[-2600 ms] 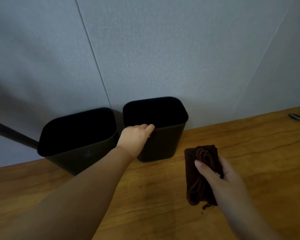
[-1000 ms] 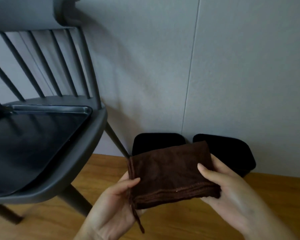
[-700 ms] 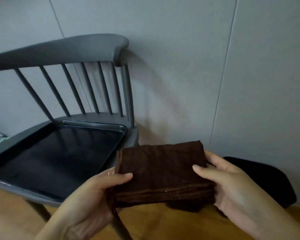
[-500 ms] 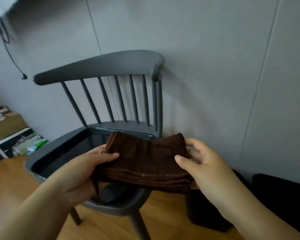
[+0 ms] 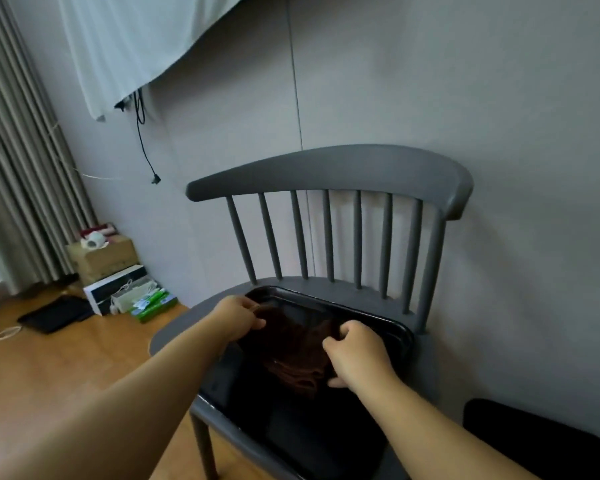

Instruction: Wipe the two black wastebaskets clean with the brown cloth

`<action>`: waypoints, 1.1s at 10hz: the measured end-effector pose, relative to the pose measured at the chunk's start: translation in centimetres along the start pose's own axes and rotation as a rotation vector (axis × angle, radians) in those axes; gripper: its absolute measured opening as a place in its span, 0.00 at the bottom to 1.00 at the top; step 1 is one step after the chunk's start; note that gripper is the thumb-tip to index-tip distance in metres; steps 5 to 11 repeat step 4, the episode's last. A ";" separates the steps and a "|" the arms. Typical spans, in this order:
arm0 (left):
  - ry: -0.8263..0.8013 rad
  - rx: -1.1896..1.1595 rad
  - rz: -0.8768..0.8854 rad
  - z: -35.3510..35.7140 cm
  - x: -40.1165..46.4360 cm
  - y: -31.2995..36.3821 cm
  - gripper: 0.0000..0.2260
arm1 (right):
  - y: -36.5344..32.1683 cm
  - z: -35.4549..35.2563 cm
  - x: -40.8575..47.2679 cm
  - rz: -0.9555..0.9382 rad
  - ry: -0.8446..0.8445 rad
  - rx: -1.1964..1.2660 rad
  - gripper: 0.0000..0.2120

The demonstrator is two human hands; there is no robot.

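The folded brown cloth (image 5: 293,355) lies low over a black tray (image 5: 381,327) that rests on the seat of a grey chair (image 5: 329,169). My left hand (image 5: 238,317) grips the cloth's far left corner. My right hand (image 5: 357,351) pinches its right edge. Whether the cloth rests on the tray or hangs just above it, I cannot tell. One black wastebasket (image 5: 534,441) shows only as a dark edge at the bottom right, beside the chair; the other is out of view.
The chair stands against a grey wall. On the wooden floor (image 5: 49,368) at the left are cardboard boxes (image 5: 103,259), a green packet (image 5: 153,304), a black mat (image 5: 54,311) and a curtain (image 5: 18,150). A cable (image 5: 146,147) hangs down the wall.
My view has swung left from the wastebaskets to the chair. Both hands have carried the cloth forward and down, from in front of the chair into the tray.
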State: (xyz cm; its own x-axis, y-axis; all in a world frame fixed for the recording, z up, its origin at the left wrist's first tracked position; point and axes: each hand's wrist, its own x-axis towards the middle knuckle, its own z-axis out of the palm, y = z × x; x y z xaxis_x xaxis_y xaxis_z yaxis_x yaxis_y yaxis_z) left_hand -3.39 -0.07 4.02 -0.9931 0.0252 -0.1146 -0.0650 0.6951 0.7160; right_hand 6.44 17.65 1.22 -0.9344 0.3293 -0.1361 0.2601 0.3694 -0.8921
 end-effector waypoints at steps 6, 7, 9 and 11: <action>0.227 0.363 0.109 1.8 0.8 -3.0 0.21 | 1.2 -0.6 0.7 -0.115 0.051 -0.555 0.23; 0.227 0.363 0.109 1.8 0.8 -3.0 0.21 | 1.2 -0.6 0.7 -0.115 0.051 -0.555 0.23; 0.227 0.363 0.109 1.8 0.8 -3.0 0.21 | 1.2 -0.6 0.7 -0.115 0.051 -0.555 0.23; 0.227 0.363 0.109 1.8 0.8 -3.0 0.21 | 1.2 -0.6 0.7 -0.115 0.051 -0.555 0.23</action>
